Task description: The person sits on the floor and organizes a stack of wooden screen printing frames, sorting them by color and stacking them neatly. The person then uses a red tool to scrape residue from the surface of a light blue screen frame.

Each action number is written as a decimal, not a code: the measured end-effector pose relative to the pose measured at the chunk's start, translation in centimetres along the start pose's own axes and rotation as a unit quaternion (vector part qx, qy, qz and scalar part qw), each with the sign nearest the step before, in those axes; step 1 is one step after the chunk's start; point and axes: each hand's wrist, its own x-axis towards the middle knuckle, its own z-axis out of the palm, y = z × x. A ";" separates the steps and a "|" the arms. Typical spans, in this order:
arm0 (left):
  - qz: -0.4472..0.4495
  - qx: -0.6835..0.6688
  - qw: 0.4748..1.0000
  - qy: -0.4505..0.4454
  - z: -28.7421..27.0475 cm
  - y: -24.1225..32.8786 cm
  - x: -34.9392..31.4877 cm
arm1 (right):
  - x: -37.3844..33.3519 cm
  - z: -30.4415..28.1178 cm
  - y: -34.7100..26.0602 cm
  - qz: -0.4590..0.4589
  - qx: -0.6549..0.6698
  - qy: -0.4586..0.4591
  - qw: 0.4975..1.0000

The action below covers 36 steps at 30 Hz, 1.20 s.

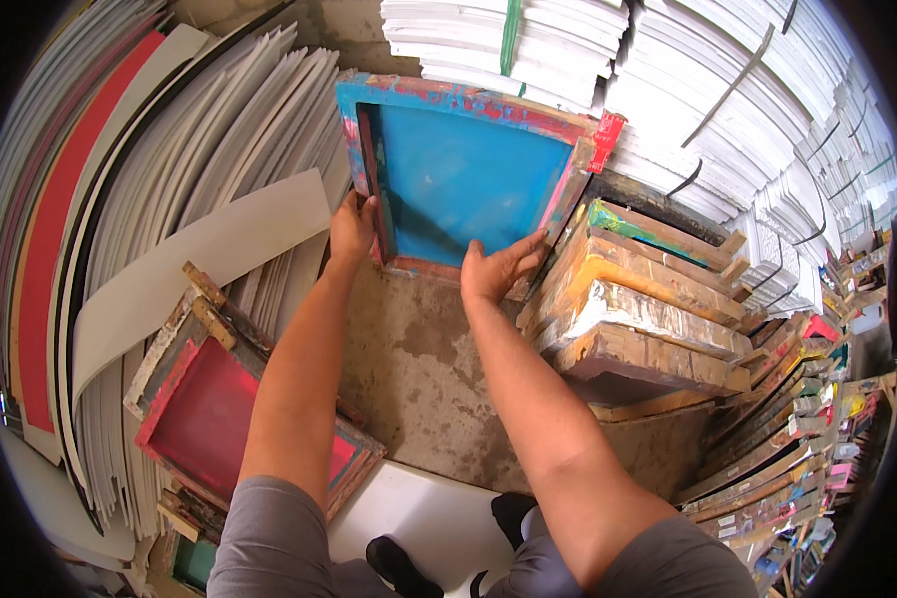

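- Blue frame (473,179): tilted upright in front of the person; serves as landmark below. Whether its lower rail bears on the floor (419,369) is unclear.
- Left hand (352,229): grasping the blue frame by its left rail, toward the lower end.
- Right hand (493,271): against the blue frame's lower right corner, thumb up over the panel, fingers reaching toward the right rail. Cannot tell whether it grips or only steadies.
- Behind the blue frame: tall stacks of white paper (498,40). Red tape (606,143) at its upper right corner.
- Right of the blue frame, just beside: pile of wooden frames (658,289), paint-smeared, no hand on it.
- Left of the blue frame: big sheets on edge (219,149).
- Nearer the person than the blue frame, to its left: red frame (204,419), leaning, untouched.
- Progress, my judgement: picking up looks done, since the blue frame is in hand; handling looks unfinished, with letting go not yet done.
- Whether the piled frames and red frame are dealt with or waiting, cannot tell.
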 end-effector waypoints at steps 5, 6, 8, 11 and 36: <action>-0.064 -0.008 0.998 -0.010 0.2 0.6 -1.4 | 0.5 -1.1 0.4 -0.002 0.006 -0.026 1.000; -0.069 0.001 0.998 0.004 0.2 0.1 -1.9 | 0.2 -1.4 0.1 0.005 0.009 -0.041 0.999; -0.044 0.008 0.998 0.040 -0.4 -0.3 -3.4 | -0.4 -0.8 0.4 -0.021 0.010 -0.026 0.999; -0.043 -0.022 0.992 0.114 -2.4 -1.2 -6.9 | -4.5 -0.7 -0.8 -0.105 0.040 -0.117 0.987; -0.451 0.140 0.749 0.465 -29.4 -7.7 -42.8 | -29.5 -1.5 -0.3 -0.468 -0.030 -0.535 0.703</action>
